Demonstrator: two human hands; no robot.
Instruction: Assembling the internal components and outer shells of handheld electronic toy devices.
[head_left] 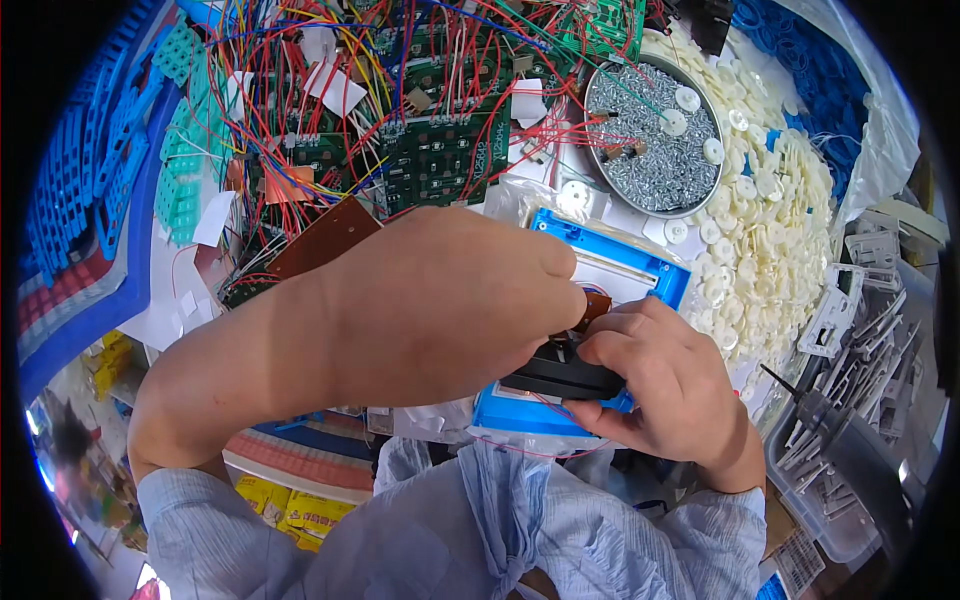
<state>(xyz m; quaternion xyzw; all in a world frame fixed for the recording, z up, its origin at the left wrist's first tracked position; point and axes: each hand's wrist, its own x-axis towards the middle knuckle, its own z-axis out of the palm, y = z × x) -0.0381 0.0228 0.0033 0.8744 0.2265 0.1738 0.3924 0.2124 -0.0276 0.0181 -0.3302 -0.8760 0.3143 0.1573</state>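
Note:
A blue rectangular plastic case (655, 262) with a white inside lies in front of me, open side up. Over its nearer half is a black curved plastic part (560, 378). My right hand (668, 375) grips that part at its right end, thumb below and fingers above. My left hand (465, 285) reaches across from the left and is closed over the case, its fingertips hidden behind the back of the hand, so what it holds does not show. Between the hands a bit of brown circuit board (596, 308) is visible inside the case.
Green circuit boards (440, 155) tangled in coloured wires fill the far side. A round metal tray (716, 180) holds small screws, beside a heap of cream plastic discs (775, 235). Blue plastic parts (75, 185) lie left; a clear bin (850, 520) with metal strips stands right.

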